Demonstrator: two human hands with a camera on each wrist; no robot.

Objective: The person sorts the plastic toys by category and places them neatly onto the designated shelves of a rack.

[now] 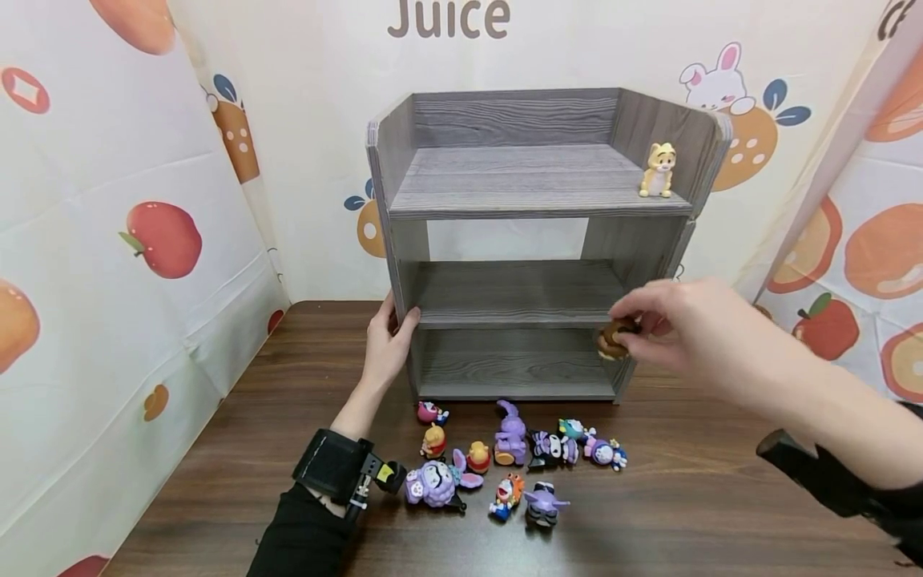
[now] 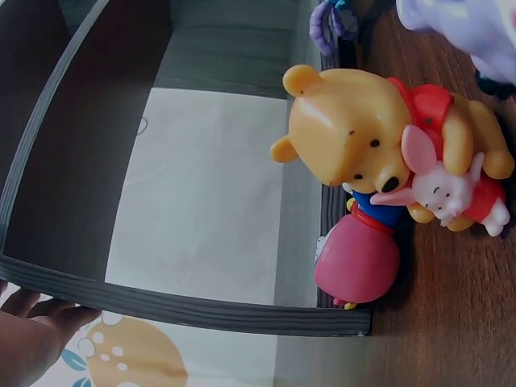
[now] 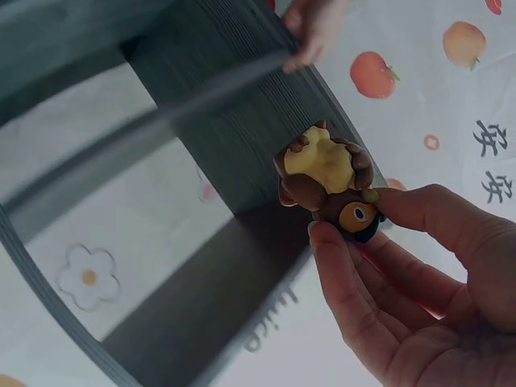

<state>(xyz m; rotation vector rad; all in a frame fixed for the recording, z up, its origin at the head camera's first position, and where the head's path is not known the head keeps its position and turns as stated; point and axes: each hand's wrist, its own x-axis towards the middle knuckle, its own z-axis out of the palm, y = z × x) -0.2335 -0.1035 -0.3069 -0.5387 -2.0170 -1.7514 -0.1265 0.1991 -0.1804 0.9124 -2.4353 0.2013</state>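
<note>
Before you, a dark brown wood-grain table (image 1: 692, 497) bears a three-tiered grey wood-grain shelf unit (image 1: 505, 184). A cluster of small multicoloured figurines (image 1: 510, 439) sits in front. Your left hand (image 1: 385, 343) clasps the unit's left side between thumb and fingers. Your right hand (image 1: 695, 328) pinches a brown-and-cream owl-like figurine (image 3: 318, 165) between thumb and fingertips, near the unit's lower right front edge.

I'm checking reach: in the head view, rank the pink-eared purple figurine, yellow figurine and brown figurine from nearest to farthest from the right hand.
1. Brown figurine: pinched in the right hand.
2. Yellow figurine: above, at the right end of the top shelf.
3. Pink-eared purple figurine: lower left, on the table.
</note>
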